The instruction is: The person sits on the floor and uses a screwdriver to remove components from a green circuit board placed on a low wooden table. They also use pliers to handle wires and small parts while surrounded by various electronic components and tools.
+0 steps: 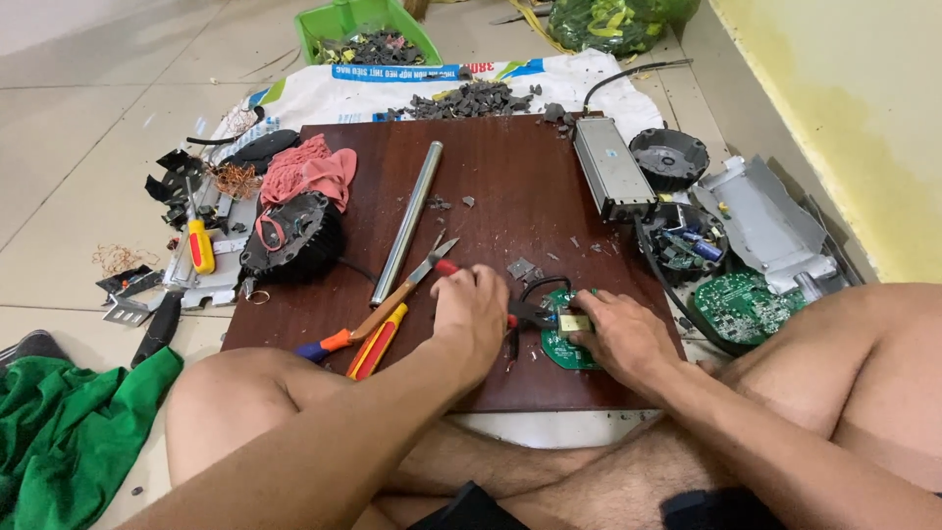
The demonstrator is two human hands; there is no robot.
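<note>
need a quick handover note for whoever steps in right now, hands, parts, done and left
Left hand: closed on red-handled pliers, nose at the board.
Right hand: pins the round green circuit board to the wooden board, fingers on a yellow component.
Nearby: screwdrivers and a metal tube to the left; another green circuit board, a grey driver box and opened housings to the right.
Done: several units opened, chips heaped in the green basket.
Left: the yellow component is still on the board.
</note>
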